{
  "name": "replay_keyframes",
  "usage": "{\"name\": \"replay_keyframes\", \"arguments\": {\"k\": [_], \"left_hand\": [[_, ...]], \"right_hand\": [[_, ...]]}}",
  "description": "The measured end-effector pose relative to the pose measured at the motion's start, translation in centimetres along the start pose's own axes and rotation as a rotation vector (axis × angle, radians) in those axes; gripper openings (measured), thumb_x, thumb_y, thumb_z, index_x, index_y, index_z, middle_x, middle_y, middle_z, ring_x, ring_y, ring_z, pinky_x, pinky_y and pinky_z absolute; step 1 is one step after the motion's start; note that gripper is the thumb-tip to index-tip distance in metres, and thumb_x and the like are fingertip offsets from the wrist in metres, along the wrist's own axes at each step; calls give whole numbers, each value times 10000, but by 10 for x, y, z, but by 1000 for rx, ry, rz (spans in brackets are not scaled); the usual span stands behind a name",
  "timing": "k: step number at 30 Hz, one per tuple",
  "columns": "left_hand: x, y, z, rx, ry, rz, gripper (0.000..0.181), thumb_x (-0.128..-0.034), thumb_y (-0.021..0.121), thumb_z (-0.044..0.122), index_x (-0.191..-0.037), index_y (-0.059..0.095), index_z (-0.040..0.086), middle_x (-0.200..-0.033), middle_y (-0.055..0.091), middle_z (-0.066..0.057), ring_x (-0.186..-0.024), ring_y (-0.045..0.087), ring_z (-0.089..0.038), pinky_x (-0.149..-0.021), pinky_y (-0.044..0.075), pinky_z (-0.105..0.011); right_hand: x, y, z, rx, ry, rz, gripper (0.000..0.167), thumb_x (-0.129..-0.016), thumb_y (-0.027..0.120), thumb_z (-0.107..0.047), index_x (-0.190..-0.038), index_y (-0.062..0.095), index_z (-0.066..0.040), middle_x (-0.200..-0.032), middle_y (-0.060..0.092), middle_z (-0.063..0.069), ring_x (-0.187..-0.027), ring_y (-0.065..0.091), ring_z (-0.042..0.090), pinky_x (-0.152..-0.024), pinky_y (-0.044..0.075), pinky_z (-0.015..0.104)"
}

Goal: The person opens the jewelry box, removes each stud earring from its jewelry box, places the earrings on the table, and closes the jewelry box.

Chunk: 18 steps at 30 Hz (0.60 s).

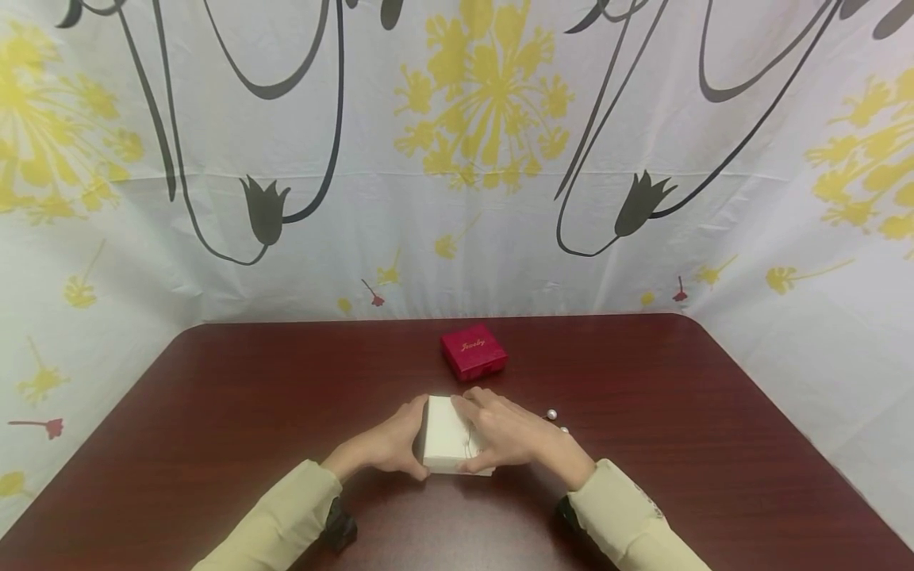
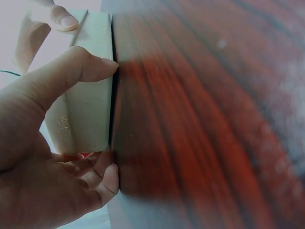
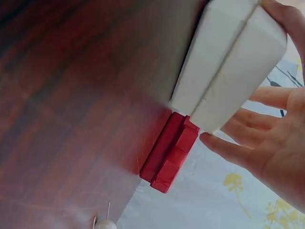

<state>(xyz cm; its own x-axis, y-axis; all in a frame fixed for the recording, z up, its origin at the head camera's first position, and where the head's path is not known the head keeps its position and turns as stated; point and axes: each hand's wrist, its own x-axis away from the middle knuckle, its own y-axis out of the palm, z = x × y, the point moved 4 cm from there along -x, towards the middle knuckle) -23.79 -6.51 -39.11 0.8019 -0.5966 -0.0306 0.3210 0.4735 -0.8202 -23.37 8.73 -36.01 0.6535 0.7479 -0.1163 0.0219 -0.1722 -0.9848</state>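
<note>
A white box [image 1: 444, 446] with a seam along its side sits on the dark red-brown table between both hands. The left hand [image 1: 389, 440] grips its left end, with the thumb on the near side and fingers at the far side, as the left wrist view of the box [image 2: 90, 112] shows. Over the upper part and right end lies the right hand [image 1: 510, 432], its thumb at the near side and fingertips at the far edge. In the right wrist view the box [image 3: 233, 71] is pinched between thumb and fingers. Its underside is hidden.
A red box [image 1: 474, 351] with gold lettering stands behind the white one. Two pearl-headed pieces lie beyond the right wrist, one pearl [image 1: 551, 414] farther back. A patterned white curtain [image 1: 443, 277] hangs behind the table [image 1: 286, 373] and along its sides.
</note>
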Motion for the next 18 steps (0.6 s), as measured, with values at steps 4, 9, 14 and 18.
{"name": "replay_keyframes", "arguments": {"k": [4, 9, 14, 18], "left_hand": [[0, 0, 0, 0, 6, 2, 986, -500, 783, 91, -1280, 220, -125, -1173, 395, -201, -1092, 399, -322, -923, 349, -444], [0, 0, 0, 3, -3, 1, 981, -509, 776, 93, -1280, 214, -132, -1187, 387, -211, -1111, 390, -332, -935, 340, -448], [0, 0, 0, 6, -20, -2, 978, -518, 773, 94, -1282, 208, -136, -1199, 377, -218, -1125, 380, -335, -947, 329, -453], [0, 1, 1, 5, -24, -10, 976, -519, 777, 93, -1278, 208, -139, -1206, 372, -227, -1134, 374, -346, -955, 321, -463]], "right_hand": [[2, -2, 2, -19, 13, -26, 799, -665, 704, -459, -1278, 410, -39, -1158, 476, 109, -897, 493, 155, -722, 466, 236], [8, -4, 7, -40, 38, -49, 818, -654, 710, -448, -1286, 404, -30, -1155, 473, 120, -925, 483, 162, -741, 464, 266], [13, -4, 11, -74, 92, -83, 829, -647, 708, -442, -1305, 393, -49, -1187, 452, 109, -956, 486, 173, -760, 465, 298], [16, -5, 11, -84, 105, -86, 825, -646, 710, -423, -1306, 390, -45, -1192, 446, 108, -918, 499, 167, -742, 466, 295]]}}
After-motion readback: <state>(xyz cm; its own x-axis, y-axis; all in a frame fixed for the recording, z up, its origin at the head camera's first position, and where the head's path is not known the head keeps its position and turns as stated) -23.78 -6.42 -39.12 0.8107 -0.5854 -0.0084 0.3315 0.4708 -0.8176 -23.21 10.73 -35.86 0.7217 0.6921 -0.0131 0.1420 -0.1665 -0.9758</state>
